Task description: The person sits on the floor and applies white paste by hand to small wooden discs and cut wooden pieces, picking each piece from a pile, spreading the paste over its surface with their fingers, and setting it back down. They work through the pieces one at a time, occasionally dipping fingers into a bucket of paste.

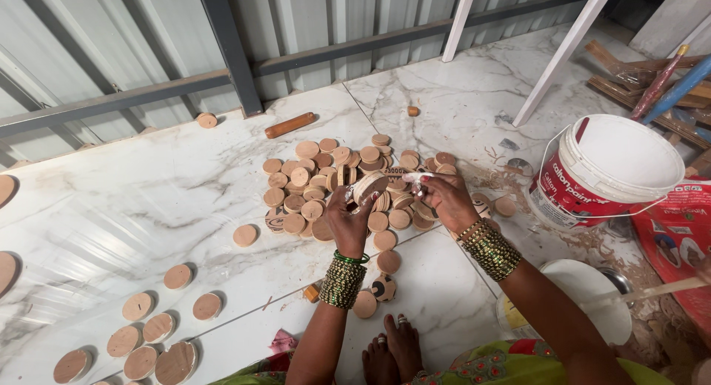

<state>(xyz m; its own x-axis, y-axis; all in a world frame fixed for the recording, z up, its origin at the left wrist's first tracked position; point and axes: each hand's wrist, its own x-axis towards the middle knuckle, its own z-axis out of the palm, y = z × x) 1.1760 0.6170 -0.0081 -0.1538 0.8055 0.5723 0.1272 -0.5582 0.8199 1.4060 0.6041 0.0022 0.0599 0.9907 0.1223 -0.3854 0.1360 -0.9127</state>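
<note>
While our left hand (348, 221) is clamped on a round wooden disc (369, 185) above the heap of discs (333, 185) at the middle of the marble floor (148, 200), our right hand (444, 196) pinches a small white piece (416, 178) against it; we judge a loose grip could drop the disc into the heap. A white paint bucket (607, 170) stands near the right edge, a wooden rod (290, 124) by the back wall, and spread discs (141, 333) lie at the near left corner

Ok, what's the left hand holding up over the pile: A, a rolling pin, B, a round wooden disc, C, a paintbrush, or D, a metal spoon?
B: the left hand grips a round wooden disc above the pile of discs, with the right hand beside it.
</note>
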